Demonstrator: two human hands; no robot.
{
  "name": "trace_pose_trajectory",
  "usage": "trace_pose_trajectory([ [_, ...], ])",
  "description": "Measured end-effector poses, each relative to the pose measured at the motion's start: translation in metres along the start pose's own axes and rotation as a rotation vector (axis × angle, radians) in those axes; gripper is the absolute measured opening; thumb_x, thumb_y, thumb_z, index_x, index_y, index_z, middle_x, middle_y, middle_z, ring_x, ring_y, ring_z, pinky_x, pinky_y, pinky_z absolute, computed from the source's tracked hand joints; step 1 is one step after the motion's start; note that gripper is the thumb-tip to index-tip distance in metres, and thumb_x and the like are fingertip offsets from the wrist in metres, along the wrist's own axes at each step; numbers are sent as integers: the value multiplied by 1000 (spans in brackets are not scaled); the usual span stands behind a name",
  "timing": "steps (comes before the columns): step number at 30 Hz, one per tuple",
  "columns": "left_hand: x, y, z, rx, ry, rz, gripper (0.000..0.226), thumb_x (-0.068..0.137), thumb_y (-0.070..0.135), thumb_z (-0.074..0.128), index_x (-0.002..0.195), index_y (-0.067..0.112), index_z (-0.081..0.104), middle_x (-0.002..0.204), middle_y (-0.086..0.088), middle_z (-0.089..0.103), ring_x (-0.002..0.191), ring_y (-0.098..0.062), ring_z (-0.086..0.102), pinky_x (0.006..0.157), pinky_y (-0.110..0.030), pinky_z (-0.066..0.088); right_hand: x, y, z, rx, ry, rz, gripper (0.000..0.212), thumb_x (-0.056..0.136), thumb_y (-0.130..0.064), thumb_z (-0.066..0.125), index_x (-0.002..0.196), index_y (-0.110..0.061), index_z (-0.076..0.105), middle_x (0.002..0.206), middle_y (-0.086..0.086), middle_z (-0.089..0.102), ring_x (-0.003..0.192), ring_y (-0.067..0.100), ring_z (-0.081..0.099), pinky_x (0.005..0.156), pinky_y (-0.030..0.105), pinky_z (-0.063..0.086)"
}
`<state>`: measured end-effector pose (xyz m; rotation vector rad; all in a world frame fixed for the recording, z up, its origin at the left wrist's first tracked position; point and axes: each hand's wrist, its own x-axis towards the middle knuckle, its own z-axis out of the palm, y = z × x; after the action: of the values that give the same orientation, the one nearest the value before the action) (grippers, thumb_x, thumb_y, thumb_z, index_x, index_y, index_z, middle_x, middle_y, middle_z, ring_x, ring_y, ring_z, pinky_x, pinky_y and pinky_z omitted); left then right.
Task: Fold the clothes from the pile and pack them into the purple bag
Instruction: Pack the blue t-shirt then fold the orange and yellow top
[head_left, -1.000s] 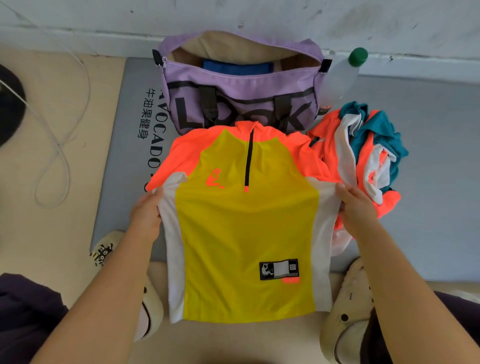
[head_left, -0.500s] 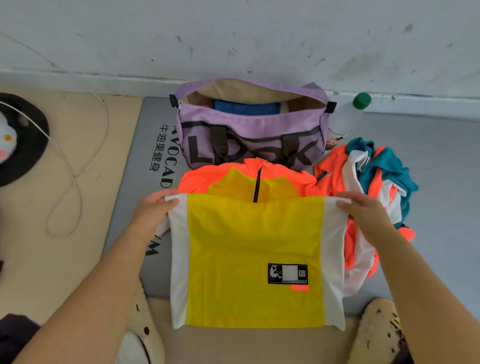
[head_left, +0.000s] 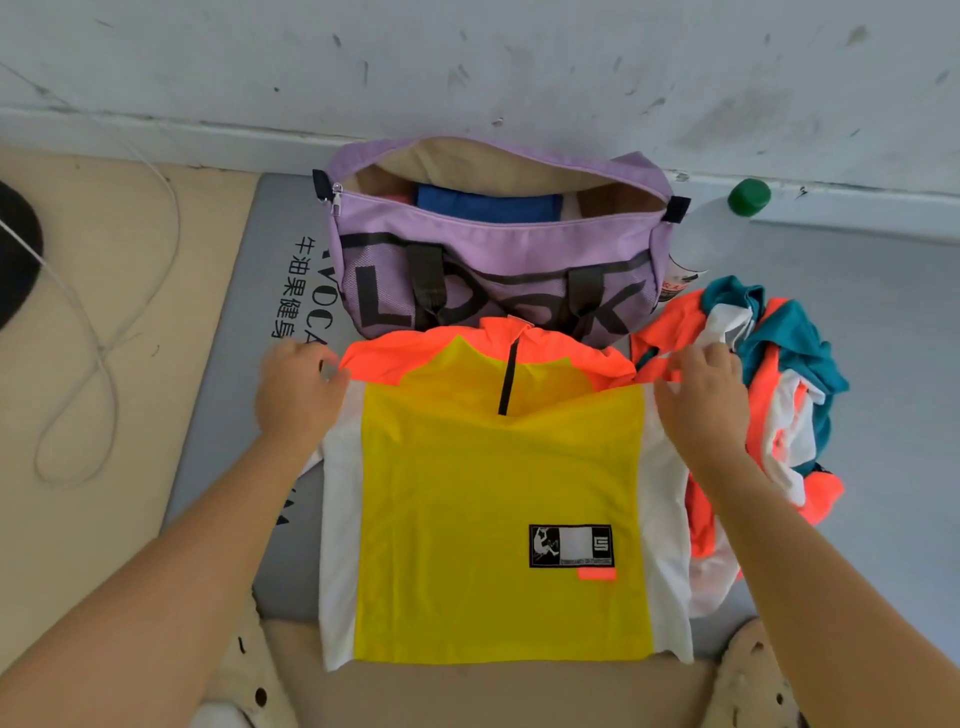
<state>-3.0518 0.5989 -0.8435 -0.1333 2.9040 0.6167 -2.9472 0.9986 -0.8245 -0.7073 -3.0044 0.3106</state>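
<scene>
A: On the grey foam mat (head_left: 218, 467) by the white wall, what lies in front of the person?

B: A yellow zip-neck shirt with white side panels and orange shoulders (head_left: 498, 509), spread flat with its lower part folded up over the chest. The folded edge crosses just under the short black zip, and a black-and-white label patch faces up near the lower right.

A: And the hands?

B: The left hand (head_left: 298, 389) sits at the left end of the folded edge, fingers curled onto the cloth where orange meets white; it looks to be pinching the fabric. The right hand (head_left: 701, 395) is at the right end, its fingers bent down onto the edge, though I cannot tell whether they pinch it or only press.

A: Where is the bag?

B: The purple fabric duffel bag with black lettering and straps (head_left: 498, 260) stands just beyond the shirt's collar, against the wall, unzipped. A folded blue garment (head_left: 485, 205) lies inside it.

A: The pile?

B: A heap of orange, white and teal clothes (head_left: 769, 395) lies to the right of the shirt, touching its right side. A green-capped clear bottle (head_left: 748, 197) stands behind the heap, beside the bag.
</scene>
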Motion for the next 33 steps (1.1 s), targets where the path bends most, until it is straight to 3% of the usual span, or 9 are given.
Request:
trace_pose_trajectory([
  [2,-3,21,7,21,-44,206,17,87,26,71,99,14,69,107,-8,58,100,-27,54,73,-40,48,-6,-22,5,84,-9,-187,7,85,-9,65,85,-2,63,86,15,56,83,35,55,66,43,46],
  [5,-8,43,24,5,-240,399,28,86,27,73,110,14,70,116,-6,63,113,-26,55,89,-41,47,-13,-44,20,244,-234,-252,11,85,-13,69,93,-7,67,98,11,63,96,34,60,72,40,49],
  [9,-6,46,41,79,-486,341,40,88,38,69,124,19,63,124,-6,59,123,-26,50,96,-41,44,-6,-45,35,150,-523,-222,34,85,-32,72,113,-14,63,121,5,60,102,26,59,80,35,46],
  [14,-1,36,47,132,-619,315,45,86,47,68,120,17,64,116,-5,59,111,-22,52,90,-38,45,3,-29,36,51,-694,-146,42,85,-44,70,115,-17,61,103,8,62,78,19,55,69,31,47],
  [18,3,30,45,181,-694,253,48,81,58,68,111,20,64,106,-3,50,103,-22,46,86,-39,45,7,-23,29,114,-716,-51,38,84,-41,72,112,-15,65,100,9,63,78,24,63,73,37,54],
  [23,8,27,28,57,-540,293,30,89,38,68,71,18,56,80,-2,44,86,-24,47,65,-33,30,15,-17,14,302,-592,49,13,90,-22,67,97,-11,66,65,5,63,52,19,62,59,28,51],
  [26,11,34,15,-121,-419,293,35,92,29,65,65,16,48,64,-2,48,68,-27,52,60,-36,35,17,-21,3,476,-518,109,8,93,-21,64,97,-15,62,70,8,65,53,23,65,59,33,55],
  [29,10,39,1,-139,-395,284,35,90,31,67,65,13,51,63,-9,56,64,-28,58,62,-40,44,15,-20,-6,493,-460,58,10,93,-21,63,93,-12,59,67,10,66,53,21,67,56,29,54],
  [33,-3,30,-19,79,-451,348,41,87,37,70,62,17,45,60,-3,45,61,-21,45,53,-32,27,1,-12,-23,271,-561,-52,18,91,-22,65,84,-15,50,74,7,65,64,18,66,59,25,46],
])
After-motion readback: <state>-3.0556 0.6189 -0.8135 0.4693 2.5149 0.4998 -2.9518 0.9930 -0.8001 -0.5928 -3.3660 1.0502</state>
